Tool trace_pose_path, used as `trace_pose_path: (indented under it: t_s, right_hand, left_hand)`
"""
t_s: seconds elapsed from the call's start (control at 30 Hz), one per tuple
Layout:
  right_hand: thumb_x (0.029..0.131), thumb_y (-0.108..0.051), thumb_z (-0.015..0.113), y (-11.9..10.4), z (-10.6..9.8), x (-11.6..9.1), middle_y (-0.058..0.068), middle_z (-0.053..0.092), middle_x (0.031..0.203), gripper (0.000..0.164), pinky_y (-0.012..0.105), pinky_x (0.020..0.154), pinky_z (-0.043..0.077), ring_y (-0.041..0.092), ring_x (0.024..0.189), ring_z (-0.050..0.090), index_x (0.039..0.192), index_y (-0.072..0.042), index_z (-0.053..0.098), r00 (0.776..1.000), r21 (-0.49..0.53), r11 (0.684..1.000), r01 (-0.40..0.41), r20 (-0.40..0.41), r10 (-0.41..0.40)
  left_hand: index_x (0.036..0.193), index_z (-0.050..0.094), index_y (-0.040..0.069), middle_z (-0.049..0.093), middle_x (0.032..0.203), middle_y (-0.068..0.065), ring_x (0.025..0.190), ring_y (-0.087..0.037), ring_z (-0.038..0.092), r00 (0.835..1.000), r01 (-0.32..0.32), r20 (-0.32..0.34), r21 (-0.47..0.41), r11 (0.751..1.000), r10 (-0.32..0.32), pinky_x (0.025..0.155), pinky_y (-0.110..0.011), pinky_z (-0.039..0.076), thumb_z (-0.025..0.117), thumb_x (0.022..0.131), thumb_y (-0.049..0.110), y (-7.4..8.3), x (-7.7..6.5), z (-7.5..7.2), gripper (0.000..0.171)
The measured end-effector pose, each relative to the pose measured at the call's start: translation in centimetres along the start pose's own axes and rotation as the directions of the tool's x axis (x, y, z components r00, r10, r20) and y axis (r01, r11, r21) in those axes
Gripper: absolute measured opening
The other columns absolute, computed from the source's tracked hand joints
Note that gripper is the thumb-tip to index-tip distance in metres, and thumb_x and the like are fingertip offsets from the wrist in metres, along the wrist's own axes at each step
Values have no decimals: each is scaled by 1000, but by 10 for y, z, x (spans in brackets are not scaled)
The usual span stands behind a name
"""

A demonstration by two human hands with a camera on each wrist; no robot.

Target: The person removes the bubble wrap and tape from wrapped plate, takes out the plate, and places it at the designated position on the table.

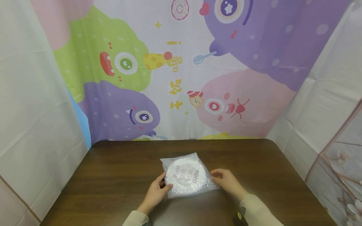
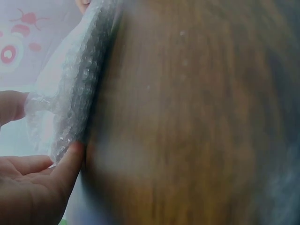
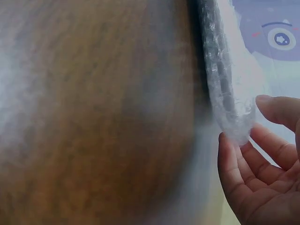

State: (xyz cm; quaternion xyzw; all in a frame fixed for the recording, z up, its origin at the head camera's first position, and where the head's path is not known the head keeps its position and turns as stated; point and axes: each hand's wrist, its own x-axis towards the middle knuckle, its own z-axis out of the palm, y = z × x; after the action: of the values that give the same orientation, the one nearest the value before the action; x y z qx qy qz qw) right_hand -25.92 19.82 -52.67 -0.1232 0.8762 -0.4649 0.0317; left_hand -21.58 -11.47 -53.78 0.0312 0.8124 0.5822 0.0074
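In the head view, a bubble wrap pouch (image 1: 185, 175) lies near the middle of the table, tilted a little. Inside is a flat, round, white plate-like thing with greyish marks, blurred by the bubbles. My left hand (image 1: 156, 190) holds the pouch's left edge, thumb on top and fingers lower. At the opposite edge, my right hand (image 1: 227, 181) grips the loose plastic on the right. Close up, the left wrist view has fingers (image 2: 70, 164) against the pouch's bubbly edge (image 2: 86, 70). The right wrist view has fingertips (image 3: 227, 143) under the pouch's corner (image 3: 234, 112), thumb beside it.
The dark brown wooden table (image 1: 113, 175) reaches back to a cloth backdrop (image 1: 175, 125) printed with cartoon monsters. Pale cloth panels hang along both sides. A dark band with a yellow mark (image 1: 239, 216) is at the right wrist.
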Motion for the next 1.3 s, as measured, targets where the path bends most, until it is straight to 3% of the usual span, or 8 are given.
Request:
trace_pose_path:
  t_s: [0.47,0.6,0.77,0.87,1.07,1.3]
  right_hand:
    - [87,-12,71,-19,-2,11,8,72,113,23,49,98,50,30,110,65,110,-7,71,989,-111,985,133,-52,-140]
    - [88,-15,71,-28,2,13,8,72,113,26,45,95,52,29,108,65,113,-6,70,981,-137,973,184,-30,-190]
    - [88,-16,72,-40,10,16,9,71,108,29,29,78,54,26,89,64,114,-5,69,958,-191,939,285,26,-286]
    - [87,-14,72,-46,16,17,11,70,109,29,32,76,55,29,88,64,114,-4,69,937,-218,912,347,53,-344]
    - [89,-13,69,-55,23,18,9,69,117,29,40,89,56,28,108,65,117,-5,67,914,-281,870,404,108,-390]
    - [88,-16,71,-64,28,18,7,70,117,29,41,98,51,25,111,65,115,-7,68,886,-392,798,457,120,-448]
  left_hand:
    - [142,39,-12,55,130,-36,119,-44,57,1000,2,9,-5,1000,-2,91,-46,55,67,87,11,1,-3,0,66]
    - [142,39,-11,55,130,-36,119,-44,57,1000,6,10,-1,1000,-6,91,-47,55,67,87,11,1,-4,0,66]
    - [142,40,-11,56,129,-36,118,-44,58,1000,3,8,1,1000,-3,91,-47,55,67,86,10,1,-4,1,66]
    - [142,40,-11,56,128,-36,118,-44,58,1000,-1,8,6,1000,1,90,-46,55,67,85,9,0,-3,1,66]
    - [141,41,-11,55,130,-36,118,-44,58,1000,1,7,17,1000,-1,90,-47,55,68,85,10,0,-3,1,66]
    - [141,42,-10,55,130,-35,118,-44,58,1000,3,2,20,1000,-3,90,-47,55,68,85,11,-1,-3,1,66]
